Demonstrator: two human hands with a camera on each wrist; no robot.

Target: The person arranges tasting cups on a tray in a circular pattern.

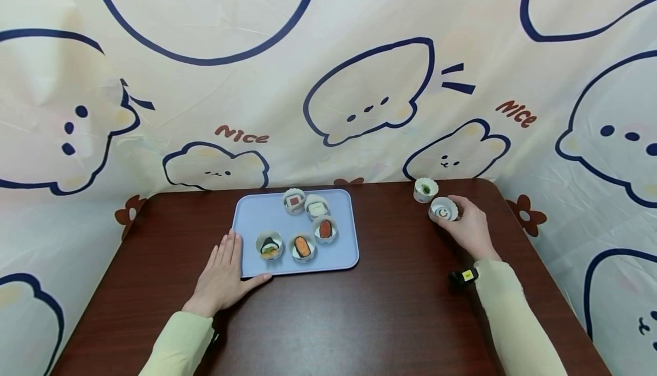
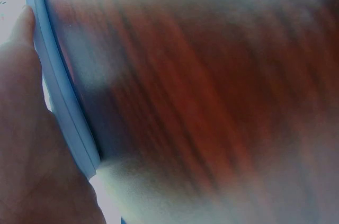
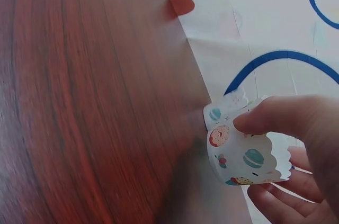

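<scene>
My right hand (image 1: pixel 469 229) grips a white paper baking cup (image 1: pixel 437 216) between thumb and fingers at the table's far right. A small white piece with a darker centre lies inside. The right wrist view shows the cup's (image 3: pixel 244 152) scalloped rim and printed sweets. Just behind it stands another paper cup (image 1: pixel 425 196) holding something green. My left hand (image 1: pixel 220 276) rests at the near left corner of a light blue tray (image 1: pixel 328 261), fingers straight along its left side, thumb along its front edge. In the left wrist view the tray's rim (image 2: pixel 58 89) shows beside that hand.
Several paper cups with sushi-like pieces stand on the tray, among them one with an orange topping (image 1: pixel 302 247) and one with a red topping (image 1: pixel 325 229). A dark brown table (image 1: pixel 339 324) meets a patterned cloth (image 1: pixel 287 102) at the back and sides.
</scene>
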